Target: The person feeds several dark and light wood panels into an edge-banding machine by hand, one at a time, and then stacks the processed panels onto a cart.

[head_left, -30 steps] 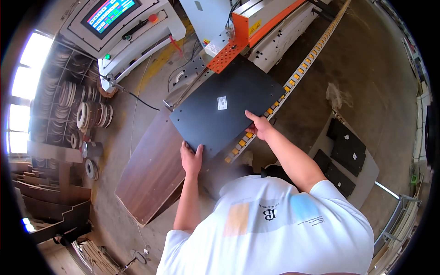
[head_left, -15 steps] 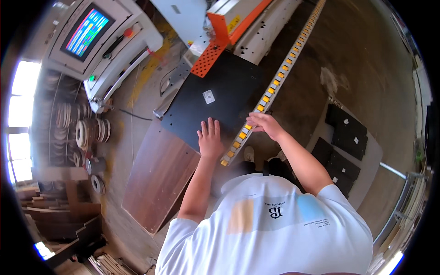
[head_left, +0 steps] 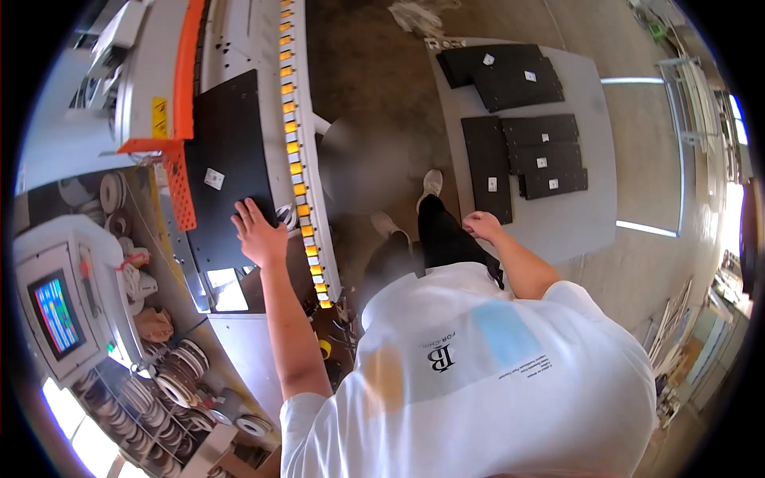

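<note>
Black panel [head_left: 227, 147] lies by the orange bracket [head_left: 180, 187], best steadied, I'd judge, with even pressure from the left hand [head_left: 261, 236], spread ungripping over its edge, while the right hand [head_left: 483, 226] curls well apart, its contents impossible to tell.

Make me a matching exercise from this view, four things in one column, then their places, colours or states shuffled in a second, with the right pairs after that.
Column one
1. Left hand
2. Screen
3. Right hand
4. Bracket

Column two
A. Near the dark trousers
B. Orange, full of holes
C. On the black panel at the machine
D. Lit, in bright colours

Right pairs: 1-C, 2-D, 3-A, 4-B
</note>
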